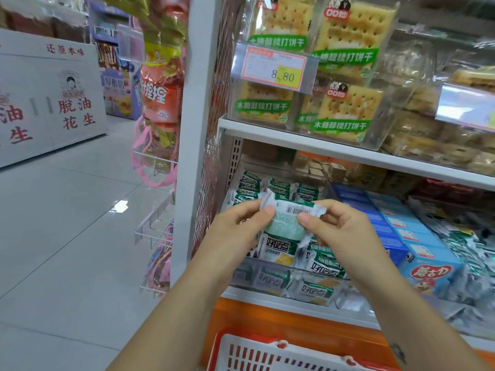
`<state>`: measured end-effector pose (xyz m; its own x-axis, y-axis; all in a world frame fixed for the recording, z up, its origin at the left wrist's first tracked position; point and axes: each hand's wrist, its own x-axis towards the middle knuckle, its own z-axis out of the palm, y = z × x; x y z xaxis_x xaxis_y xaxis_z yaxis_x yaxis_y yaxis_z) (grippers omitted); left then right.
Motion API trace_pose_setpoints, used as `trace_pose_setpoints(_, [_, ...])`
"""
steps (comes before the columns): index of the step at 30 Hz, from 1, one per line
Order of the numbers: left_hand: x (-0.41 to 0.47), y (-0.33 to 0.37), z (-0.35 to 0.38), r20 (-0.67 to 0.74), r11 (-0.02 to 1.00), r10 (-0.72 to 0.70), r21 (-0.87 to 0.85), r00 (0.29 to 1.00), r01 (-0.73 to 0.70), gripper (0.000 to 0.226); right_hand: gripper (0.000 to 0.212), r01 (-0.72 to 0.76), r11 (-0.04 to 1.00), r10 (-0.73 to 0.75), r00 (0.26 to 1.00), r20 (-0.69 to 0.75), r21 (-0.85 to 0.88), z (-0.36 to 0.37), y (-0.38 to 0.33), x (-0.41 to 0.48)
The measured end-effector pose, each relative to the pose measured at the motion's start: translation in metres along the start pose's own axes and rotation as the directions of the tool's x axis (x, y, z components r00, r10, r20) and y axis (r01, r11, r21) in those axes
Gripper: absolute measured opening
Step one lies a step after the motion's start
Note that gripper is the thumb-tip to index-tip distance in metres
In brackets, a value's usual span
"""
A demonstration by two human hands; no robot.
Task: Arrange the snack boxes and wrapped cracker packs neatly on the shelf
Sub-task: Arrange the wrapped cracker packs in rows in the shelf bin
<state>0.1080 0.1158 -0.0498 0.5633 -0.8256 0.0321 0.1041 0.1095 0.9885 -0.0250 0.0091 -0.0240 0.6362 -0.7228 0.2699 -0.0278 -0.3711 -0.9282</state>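
Shop shelf (348, 152) behind; left hand (241, 226) and right hand (340, 226) pinch cracker pack (288, 218) ends, long axis sideways.

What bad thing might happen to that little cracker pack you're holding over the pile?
The left hand and right hand pinch the pack only by its ends, so it might slip and fall into the basket below. The bin looks heaped with jumbled packs; pushing one more in may tip some over its front.

Left hand (238, 228), right hand (342, 231), pinching (arms extended)
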Motion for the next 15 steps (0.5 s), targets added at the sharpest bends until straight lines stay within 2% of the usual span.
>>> trace_pose_setpoints(3, [0.0004,-0.002,0.0018,-0.035,0.999,0.041,0.011,0.999,-0.041,0.022,0.008,-0.03,1.0,0.03,0.999,0.017,-0.005,0.0008,0.0011,-0.0011])
trace_pose_setpoints(9, [0.0047,-0.006,0.0008,-0.119,0.997,0.068,0.048,0.991,-0.062,0.018,0.038,-0.093,0.996,0.093,0.995,0.039,0.014,0.0025,0.0058,-0.001])
trace_pose_setpoints(13, [0.0063,-0.0068,-0.001,-0.144,0.996,0.057,0.08,0.988,-0.046,0.016,0.037,-0.125,0.99,0.122,0.991,0.048,0.059,0.0039,0.0082,0.0006])
trace_pose_setpoints(15, [0.0077,-0.0081,-0.0021,-0.15,0.996,0.044,0.086,0.988,-0.032,0.023,0.035,-0.135,0.99,0.132,0.99,0.054,0.051,0.0028,0.0091,0.0007])
